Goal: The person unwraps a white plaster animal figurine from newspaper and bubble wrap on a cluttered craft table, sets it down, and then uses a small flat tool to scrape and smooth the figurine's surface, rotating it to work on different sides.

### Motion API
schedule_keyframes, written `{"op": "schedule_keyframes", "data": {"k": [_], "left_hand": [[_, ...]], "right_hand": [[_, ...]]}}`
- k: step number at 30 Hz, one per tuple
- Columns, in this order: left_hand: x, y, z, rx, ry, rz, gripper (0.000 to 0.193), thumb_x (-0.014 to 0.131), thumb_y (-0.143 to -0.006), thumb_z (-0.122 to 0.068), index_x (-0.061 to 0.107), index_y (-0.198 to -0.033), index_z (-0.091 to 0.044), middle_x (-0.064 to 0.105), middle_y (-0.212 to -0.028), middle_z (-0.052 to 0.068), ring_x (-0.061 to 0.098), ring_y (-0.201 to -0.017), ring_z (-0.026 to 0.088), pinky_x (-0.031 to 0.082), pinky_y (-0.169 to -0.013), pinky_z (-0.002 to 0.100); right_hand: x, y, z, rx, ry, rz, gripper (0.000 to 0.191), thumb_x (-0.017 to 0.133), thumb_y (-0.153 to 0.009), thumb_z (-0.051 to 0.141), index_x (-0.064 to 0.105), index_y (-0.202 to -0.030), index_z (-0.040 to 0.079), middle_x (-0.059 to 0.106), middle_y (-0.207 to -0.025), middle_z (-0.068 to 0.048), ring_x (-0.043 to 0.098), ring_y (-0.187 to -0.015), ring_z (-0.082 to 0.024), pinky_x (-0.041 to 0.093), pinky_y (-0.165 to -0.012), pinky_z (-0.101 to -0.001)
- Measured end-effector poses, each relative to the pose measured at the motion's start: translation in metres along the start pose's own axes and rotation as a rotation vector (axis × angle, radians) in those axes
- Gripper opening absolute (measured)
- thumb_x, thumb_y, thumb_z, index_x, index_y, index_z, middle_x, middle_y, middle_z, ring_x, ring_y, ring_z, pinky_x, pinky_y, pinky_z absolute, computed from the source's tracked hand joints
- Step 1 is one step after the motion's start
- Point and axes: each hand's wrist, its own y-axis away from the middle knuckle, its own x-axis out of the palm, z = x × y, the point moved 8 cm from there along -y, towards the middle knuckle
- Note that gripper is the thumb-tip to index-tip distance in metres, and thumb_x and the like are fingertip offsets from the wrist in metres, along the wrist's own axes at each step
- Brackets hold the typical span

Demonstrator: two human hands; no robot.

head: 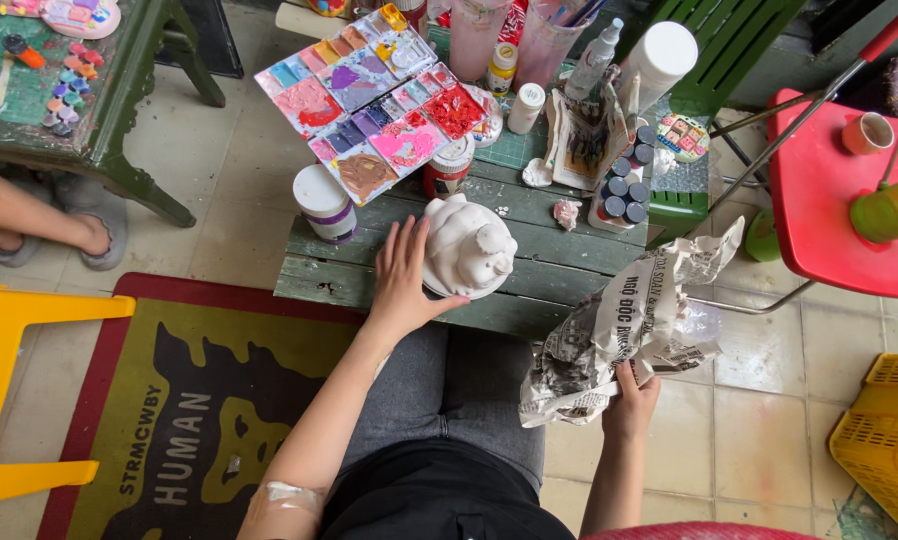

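A white unpainted plaster figure [469,245] stands on the green wooden table [559,265] in front of me. My left hand [401,275] lies flat against its left side and base, thumb curled under the front edge. My right hand [631,400] is lower right, beside my knee, closed on a crumpled wad of newspaper [629,325] with clear plastic in it. A paint palette [369,100] with many coloured wells sits behind the figure.
Paint jars [325,205], bottles [596,58], a rack of small dark-capped pots [624,185] crowd the table. A red stool [829,200] stands right, a yellow crate [884,440] lower right, a yellow stool [9,390] left. Another person's feet [59,235] rest by a second green table [79,110].
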Motion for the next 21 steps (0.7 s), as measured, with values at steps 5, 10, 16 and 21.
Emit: {"op": "schedule_keyframes", "data": {"k": [5, 10, 16, 21], "left_hand": [[0.008, -0.005, 0.009, -0.068, 0.169, 0.028, 0.139, 0.095, -0.06, -0.053, 0.015, -0.16, -0.001, 0.036, -0.157, 0.028, 0.041, -0.143, 0.044, 0.033, -0.115, 0.056], [0.008, 0.007, 0.006, -0.105, 0.16, 0.002, 0.129, 0.096, -0.063, -0.052, 0.023, -0.159, -0.004, 0.043, -0.153, 0.024, 0.044, -0.141, 0.042, 0.037, -0.115, 0.054], [-0.003, 0.009, -0.003, -0.093, 0.177, -0.064, 0.112, 0.094, -0.066, -0.045, 0.035, -0.153, -0.005, 0.049, -0.143, 0.021, 0.049, -0.133, 0.039, 0.041, -0.111, 0.051], [-0.003, 0.019, -0.003, -0.157, 0.21, -0.084, 0.091, 0.092, -0.073, -0.042, 0.045, -0.143, -0.005, 0.055, -0.131, 0.016, 0.054, -0.124, 0.035, 0.046, -0.106, 0.048]], "right_hand": [[0.004, -0.003, -0.008, 0.036, 0.01, -0.072, 0.033, 0.065, -0.097, 0.003, 0.053, -0.127, 0.004, 0.065, -0.116, -0.005, 0.065, -0.101, -0.013, 0.054, -0.086, -0.0301], [0.018, -0.004, -0.01, 0.057, -0.018, -0.045, 0.038, 0.065, -0.1, 0.005, 0.052, -0.135, 0.001, 0.064, -0.126, -0.009, 0.064, -0.111, -0.016, 0.052, -0.094, -0.0319], [0.028, -0.003, -0.005, 0.05, -0.041, 0.001, 0.042, 0.063, -0.101, 0.007, 0.049, -0.14, 0.0, 0.064, -0.131, -0.01, 0.064, -0.117, -0.017, 0.051, -0.1, -0.0342], [0.025, -0.004, -0.01, 0.068, -0.056, 0.014, 0.042, 0.062, -0.101, 0.008, 0.049, -0.14, 0.0, 0.064, -0.13, -0.01, 0.064, -0.115, -0.018, 0.052, -0.099, -0.0356]]}}
